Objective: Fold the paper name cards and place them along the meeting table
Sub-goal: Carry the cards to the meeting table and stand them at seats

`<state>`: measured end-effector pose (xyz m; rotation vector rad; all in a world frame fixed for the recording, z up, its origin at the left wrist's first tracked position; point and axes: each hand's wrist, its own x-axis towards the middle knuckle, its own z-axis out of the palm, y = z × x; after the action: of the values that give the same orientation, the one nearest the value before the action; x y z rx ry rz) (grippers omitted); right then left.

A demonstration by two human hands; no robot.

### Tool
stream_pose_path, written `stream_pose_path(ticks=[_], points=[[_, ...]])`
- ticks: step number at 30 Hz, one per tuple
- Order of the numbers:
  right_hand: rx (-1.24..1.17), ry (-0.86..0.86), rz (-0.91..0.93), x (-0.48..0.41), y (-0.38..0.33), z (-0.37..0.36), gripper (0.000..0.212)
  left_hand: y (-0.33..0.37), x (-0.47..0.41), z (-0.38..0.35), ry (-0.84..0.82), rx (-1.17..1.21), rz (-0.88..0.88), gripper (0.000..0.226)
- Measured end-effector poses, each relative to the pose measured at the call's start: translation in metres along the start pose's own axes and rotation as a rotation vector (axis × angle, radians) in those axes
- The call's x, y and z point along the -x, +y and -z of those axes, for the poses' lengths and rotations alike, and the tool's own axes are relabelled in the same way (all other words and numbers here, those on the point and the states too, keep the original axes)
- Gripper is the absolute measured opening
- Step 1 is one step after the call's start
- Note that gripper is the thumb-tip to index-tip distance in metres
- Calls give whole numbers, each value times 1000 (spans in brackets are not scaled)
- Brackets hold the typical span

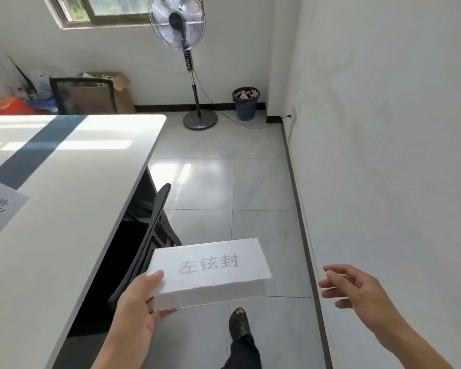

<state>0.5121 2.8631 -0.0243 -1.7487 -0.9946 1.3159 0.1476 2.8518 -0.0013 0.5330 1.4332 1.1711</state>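
My left hand (140, 302) grips the left end of a folded white paper name card (210, 270) with grey printed characters, held over the floor beside the table. My right hand (354, 288) hangs empty to the right of the card, fingers spread, apart from it. Another folded name card (0, 211) sits on the white meeting table (72, 195) at the far left, near the dark stripe down the table's middle.
A black chair (155, 230) is tucked under the table's right edge, just left of the held card. A standing fan (181, 49), a blue wastebasket (246, 103) and a power cord stand by the far wall. The white wall runs close on my right. My foot (239, 323) is on the tiled floor.
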Motion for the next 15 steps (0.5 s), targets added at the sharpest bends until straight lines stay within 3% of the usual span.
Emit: stream_pose_path(ticks=[9, 15], points=[[-44, 81, 10, -186, -120, -12, 15, 142, -217, -114, -80, -95, -57, 38], [-34, 78, -8, -330, -171, -14, 15, 181, -347, -177, -95, -81, -5, 24]])
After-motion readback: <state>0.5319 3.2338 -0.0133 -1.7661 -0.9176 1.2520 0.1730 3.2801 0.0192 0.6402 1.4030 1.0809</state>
